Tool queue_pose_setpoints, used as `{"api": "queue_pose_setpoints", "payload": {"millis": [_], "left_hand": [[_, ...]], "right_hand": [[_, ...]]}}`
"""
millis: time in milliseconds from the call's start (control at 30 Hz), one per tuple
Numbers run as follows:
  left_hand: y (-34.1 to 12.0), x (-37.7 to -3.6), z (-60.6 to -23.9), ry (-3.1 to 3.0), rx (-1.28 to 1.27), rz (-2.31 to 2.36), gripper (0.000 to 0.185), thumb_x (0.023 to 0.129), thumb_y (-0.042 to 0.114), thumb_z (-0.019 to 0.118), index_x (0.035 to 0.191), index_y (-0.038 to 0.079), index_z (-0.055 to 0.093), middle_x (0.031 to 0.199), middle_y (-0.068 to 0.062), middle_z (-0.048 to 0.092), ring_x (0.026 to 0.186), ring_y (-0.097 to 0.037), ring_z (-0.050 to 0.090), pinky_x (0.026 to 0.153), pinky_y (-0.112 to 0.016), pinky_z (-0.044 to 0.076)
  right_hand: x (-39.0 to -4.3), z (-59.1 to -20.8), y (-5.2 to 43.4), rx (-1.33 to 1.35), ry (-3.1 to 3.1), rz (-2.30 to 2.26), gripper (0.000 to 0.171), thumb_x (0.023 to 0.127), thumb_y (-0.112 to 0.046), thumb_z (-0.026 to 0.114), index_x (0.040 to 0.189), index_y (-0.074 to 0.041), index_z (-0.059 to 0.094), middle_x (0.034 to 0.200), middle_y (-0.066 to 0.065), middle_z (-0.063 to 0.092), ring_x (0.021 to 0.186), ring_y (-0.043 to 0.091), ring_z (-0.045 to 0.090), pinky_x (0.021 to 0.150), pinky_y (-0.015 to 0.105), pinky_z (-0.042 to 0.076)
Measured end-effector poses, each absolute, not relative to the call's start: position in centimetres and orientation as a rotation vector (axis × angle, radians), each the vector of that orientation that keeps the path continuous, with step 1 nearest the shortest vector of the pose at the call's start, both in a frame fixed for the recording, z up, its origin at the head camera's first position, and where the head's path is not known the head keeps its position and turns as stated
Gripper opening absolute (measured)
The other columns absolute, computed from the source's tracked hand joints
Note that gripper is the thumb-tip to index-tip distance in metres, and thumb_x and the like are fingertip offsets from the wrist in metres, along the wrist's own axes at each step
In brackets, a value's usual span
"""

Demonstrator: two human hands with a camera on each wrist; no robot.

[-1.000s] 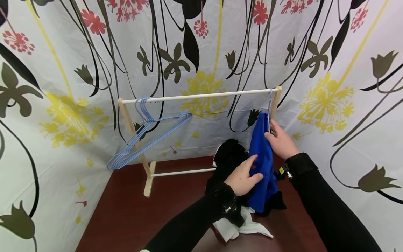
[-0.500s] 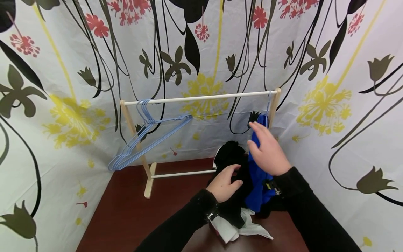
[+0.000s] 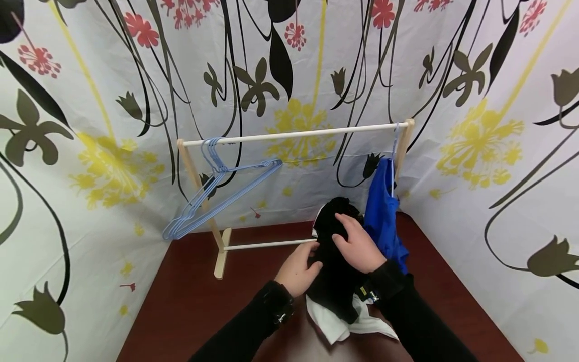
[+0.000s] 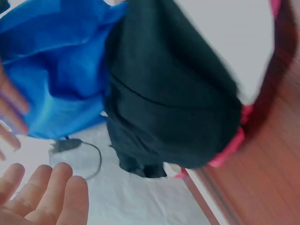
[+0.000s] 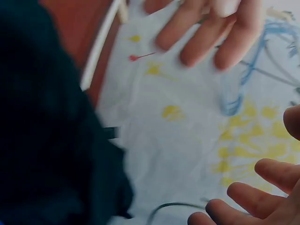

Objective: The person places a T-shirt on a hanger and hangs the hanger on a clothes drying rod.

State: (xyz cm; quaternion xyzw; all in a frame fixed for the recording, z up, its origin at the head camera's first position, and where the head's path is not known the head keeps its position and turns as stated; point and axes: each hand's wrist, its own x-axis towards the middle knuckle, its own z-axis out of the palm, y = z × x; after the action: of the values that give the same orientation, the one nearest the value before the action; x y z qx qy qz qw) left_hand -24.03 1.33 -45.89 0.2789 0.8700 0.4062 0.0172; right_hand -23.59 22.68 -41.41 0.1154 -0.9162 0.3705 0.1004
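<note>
Floral backdrop, brown table (image 3: 190, 301). Blue garment (image 3: 383, 221) hung on rack (image 3: 294, 134), 2 o'clock. Left hand (image 3: 299, 269), right hand (image 3: 357, 244) open, flat on black garment (image 3: 332, 271); pile unhung, hangers (image 3: 217, 188) spare.

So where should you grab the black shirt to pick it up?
Grab the black shirt at its top hump, from above. It sits highest in the heap, with the right hand already resting there and the left hand at its side.
</note>
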Motion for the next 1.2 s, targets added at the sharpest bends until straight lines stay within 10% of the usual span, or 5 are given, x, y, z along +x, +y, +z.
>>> {"api": "queue_pose_setpoints", "payload": {"millis": [667,1200], "left_hand": [[-8.7,-25.7,-48.4,2.996,0.558,1.237,0.045,0.099,0.016,0.064,0.142,0.008,0.052,0.134,-0.009,0.058,0.119,-0.025,0.058,0.098,-0.046,0.048],[-18.4,-31.5,-39.2,3.784,0.627,0.731,0.037,0.085,0.006,0.08,0.118,-0.001,0.064,0.111,-0.021,0.062,0.101,-0.042,0.058,0.08,-0.055,0.049]], "right_hand": [[-24.9,-47.7,25.7,0.106,-2.742,1.199,0.061,0.106,-0.024,0.049,0.16,-0.01,0.024,0.159,0.023,0.028,0.145,0.042,0.028,0.115,0.055,0.024],[-25.1,-48.5,26.7,0.087,-2.72,1.185,0.058,0.106,-0.022,0.048,0.158,-0.008,0.028,0.158,0.024,0.029,0.145,0.043,0.028,0.115,0.055,0.025]]}}
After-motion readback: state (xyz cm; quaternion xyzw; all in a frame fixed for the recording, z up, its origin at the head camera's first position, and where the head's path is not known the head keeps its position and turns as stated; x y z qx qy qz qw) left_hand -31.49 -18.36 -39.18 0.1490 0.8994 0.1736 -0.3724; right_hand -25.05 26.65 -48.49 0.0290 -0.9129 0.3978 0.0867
